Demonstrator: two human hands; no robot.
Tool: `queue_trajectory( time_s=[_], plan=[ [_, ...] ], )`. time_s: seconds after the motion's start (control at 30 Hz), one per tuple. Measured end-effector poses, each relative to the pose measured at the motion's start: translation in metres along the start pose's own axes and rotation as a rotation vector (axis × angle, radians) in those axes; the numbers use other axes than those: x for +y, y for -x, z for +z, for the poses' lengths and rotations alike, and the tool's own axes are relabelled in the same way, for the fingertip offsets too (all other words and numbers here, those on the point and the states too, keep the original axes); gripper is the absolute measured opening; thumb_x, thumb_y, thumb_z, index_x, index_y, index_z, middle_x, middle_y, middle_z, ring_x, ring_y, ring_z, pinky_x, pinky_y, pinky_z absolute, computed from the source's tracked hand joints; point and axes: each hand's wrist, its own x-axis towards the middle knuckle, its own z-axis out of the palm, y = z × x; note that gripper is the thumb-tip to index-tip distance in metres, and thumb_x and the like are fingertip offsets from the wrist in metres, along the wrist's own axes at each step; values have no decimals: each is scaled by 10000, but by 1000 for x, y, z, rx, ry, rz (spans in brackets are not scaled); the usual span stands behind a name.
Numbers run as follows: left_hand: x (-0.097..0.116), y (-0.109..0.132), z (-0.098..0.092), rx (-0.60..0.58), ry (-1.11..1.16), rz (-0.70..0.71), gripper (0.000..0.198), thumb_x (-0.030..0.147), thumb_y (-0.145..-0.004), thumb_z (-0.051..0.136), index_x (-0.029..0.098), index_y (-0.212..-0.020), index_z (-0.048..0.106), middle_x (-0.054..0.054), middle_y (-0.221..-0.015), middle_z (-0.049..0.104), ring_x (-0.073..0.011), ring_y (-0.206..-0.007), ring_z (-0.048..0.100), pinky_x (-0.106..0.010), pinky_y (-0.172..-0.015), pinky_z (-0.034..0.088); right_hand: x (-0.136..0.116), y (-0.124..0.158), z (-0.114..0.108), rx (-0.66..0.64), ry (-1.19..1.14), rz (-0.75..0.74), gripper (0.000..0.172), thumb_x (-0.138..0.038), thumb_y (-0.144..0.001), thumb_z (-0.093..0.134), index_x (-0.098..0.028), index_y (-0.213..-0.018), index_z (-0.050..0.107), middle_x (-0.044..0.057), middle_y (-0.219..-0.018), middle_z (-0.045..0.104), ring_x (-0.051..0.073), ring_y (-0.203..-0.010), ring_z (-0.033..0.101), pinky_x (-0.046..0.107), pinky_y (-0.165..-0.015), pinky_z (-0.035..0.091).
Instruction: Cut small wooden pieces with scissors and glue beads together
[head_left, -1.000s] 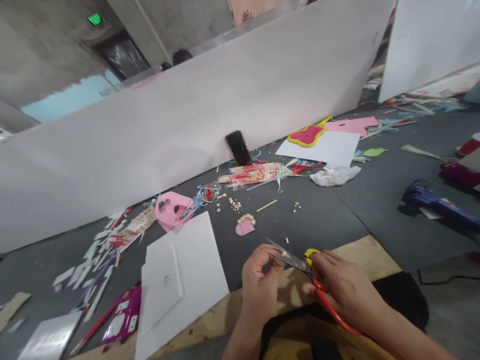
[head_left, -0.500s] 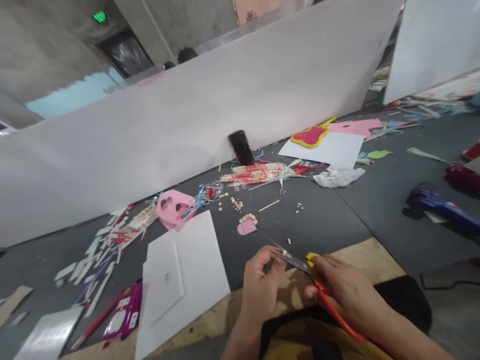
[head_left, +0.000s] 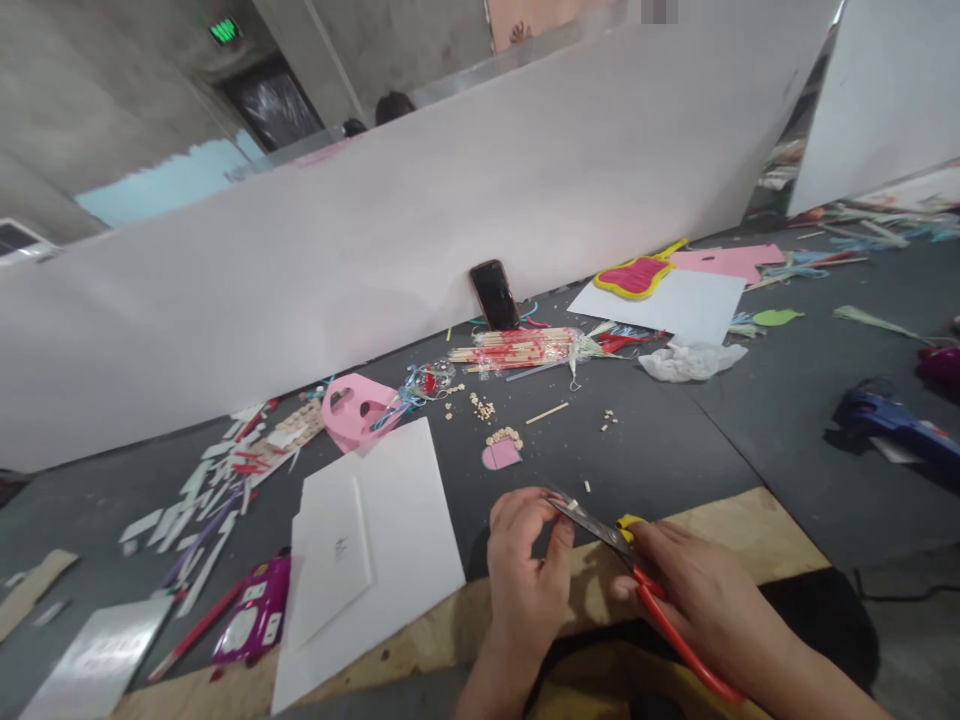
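Note:
My right hand (head_left: 697,580) grips a pair of scissors (head_left: 600,522) with red and yellow handles. The blades point left and look nearly closed, their tips at the fingers of my left hand (head_left: 525,560). Those fingers are curled in a pinch; whatever they hold is too small to make out. A tiny pale bit shows by the blades. Beyond the hands lies a small pink foam piece (head_left: 501,455), with pale round slices (head_left: 504,437) along its top edge. A thin wooden stick (head_left: 547,413) and several loose cut bits (head_left: 482,406) are scattered farther back.
White sheets (head_left: 405,530) and a purple pack (head_left: 255,612) lie to the left. At the back, a phone (head_left: 495,295) leans on the white partition near bundled red-and-cream sticks (head_left: 525,347). Crumpled tissue (head_left: 691,361) and a blue glue gun (head_left: 892,420) are on the right.
The view has shifted slightly, so the table things appear a little to the right. The scissor blades look closer together at my left fingertips. Both hands keep about the same place.

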Motion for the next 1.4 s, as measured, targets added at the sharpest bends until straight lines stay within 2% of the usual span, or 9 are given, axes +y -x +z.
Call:
queue_trajectory(
  time_s=[0.2,0.37,0.53,0.73,0.9,1.07,1.4],
  plan=[
    [0,-1,-4,12,229,-138,138,249,-895,503,184,-845,614,-45,-928,624,-167,-911,569,-283,-826,428,3,1,-4,-38,-21,3,309,-520,-848,472,-223,-765,471,49,-717,592,201,-648,580,302,-567,439],
    [-1,-4,-9,58,417,-311,219,311,-894,517,178,-754,620,-39,-999,589,-146,-920,545,-239,-816,406,8,-1,-3,37,-114,12,222,-440,-844,493,-218,-836,487,35,-714,592,189,-638,576,300,-565,441],
    [1,-5,-8,51,493,-364,203,341,-859,573,180,-760,649,-42,-1034,566,-156,-967,534,-230,-815,407,4,-2,-7,98,-159,-2,254,-453,-806,542,-214,-866,482,32,-726,584,193,-642,572,306,-562,452],
    [2,-5,-8,30,443,-318,176,333,-851,584,179,-798,649,-57,-1056,553,-176,-1013,526,-259,-861,401,-3,-4,-11,55,-109,-32,405,-557,-731,620,-208,-867,465,61,-786,592,228,-713,589,342,-599,472],
    [2,-3,-7,19,364,-216,152,306,-866,556,181,-839,638,-72,-1047,550,-189,-990,547,-305,-867,423,-7,-6,-11,10,-74,-10,418,-593,-724,614,-222,-816,446,78,-807,602,245,-748,598,352,-597,475],
    [4,-1,-7,-3,208,-129,148,283,-870,541,183,-833,645,-82,-1056,558,-205,-1021,543,-346,-909,413,-8,-5,-12,35,-80,-30,399,-566,-736,613,-223,-854,446,80,-829,612,242,-773,599,347,-625,475],
    [5,1,-7,4,172,-86,156,258,-881,525,180,-814,642,-84,-1043,570,-201,-1022,554,-336,-894,434,-10,-4,-5,52,-114,-72,394,-541,-725,637,-225,-839,431,45,-761,582,211,-689,573,305,-577,433]
  ],
)
